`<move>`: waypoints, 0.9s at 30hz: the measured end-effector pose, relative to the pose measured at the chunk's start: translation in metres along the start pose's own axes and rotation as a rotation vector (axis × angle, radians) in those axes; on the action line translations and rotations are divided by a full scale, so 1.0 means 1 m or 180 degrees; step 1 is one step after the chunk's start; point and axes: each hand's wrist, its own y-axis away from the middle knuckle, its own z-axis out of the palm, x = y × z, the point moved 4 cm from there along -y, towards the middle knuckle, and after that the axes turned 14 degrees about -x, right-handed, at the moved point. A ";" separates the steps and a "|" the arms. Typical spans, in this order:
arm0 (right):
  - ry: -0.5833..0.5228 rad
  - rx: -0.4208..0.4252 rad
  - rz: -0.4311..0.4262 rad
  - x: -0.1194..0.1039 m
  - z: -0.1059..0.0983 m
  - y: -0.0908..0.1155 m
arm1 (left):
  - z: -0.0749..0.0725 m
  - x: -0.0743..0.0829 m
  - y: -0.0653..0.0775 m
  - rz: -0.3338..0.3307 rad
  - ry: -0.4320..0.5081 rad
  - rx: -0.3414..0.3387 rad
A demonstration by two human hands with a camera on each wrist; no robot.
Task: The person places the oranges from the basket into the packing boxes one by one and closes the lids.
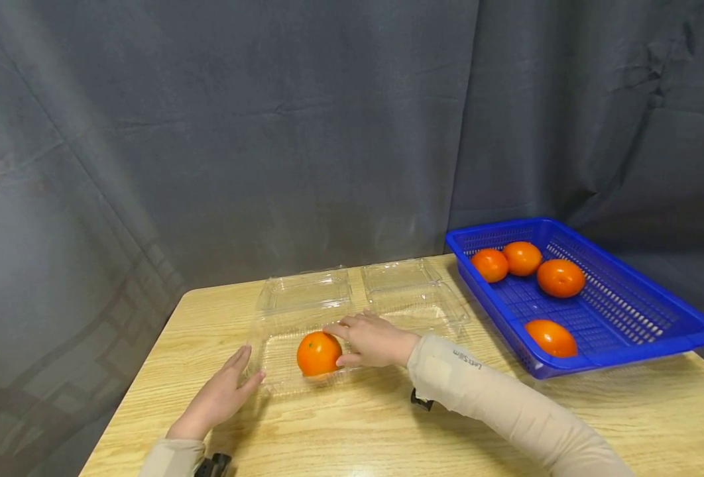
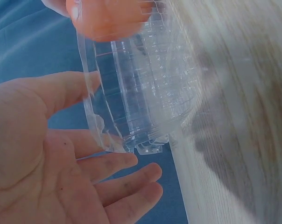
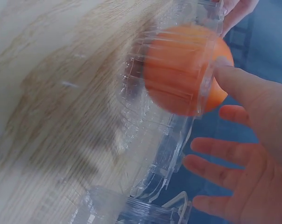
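Orange [image 1: 319, 358] inside near half of clear clamshell [image 1: 277, 358], immediately left of right hand [image 1: 376, 341]. No clench on right: thumb seemingly against fruit in right wrist view, other fingers relaxed and spread. Reads as light contact, not a wrapped hold. Left hand [image 1: 223, 387] unloaded, fingers extended, just beside clamshell's left wall; can't tell if touching plastic. Lid half [image 1: 307, 291] laid back beyond both hands. Second clear clamshell [image 1: 414, 298] also open, just beyond right hand. Blue basket [image 1: 638, 277] off to right of right hand, well apart, with four more oranges [image 1: 561, 278] inside. Likely at tail end of placing this one: between the walls, full let-go apparently pending. Can't tell if fully settled on the base. Next move probably calls for easing right thumb off and lifting away without rolling fruit or hooking thin rim; use left hand as a stop in case of sliding. Watch for flimsy plastic, probably easy to drag or flex.
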 end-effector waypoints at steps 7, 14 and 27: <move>0.0063 0.0066 -0.0071 0.000 -0.002 0.003 | 0.001 0.000 0.000 -0.0001 -0.0006 -0.0016; 0.0079 0.0083 -0.0066 0.007 -0.003 0.006 | 0.001 0.000 0.000 0.0038 0.0053 -0.0054; 0.0179 0.0164 -0.0101 0.014 -0.015 0.025 | 0.000 0.000 0.000 0.0078 0.0020 -0.0023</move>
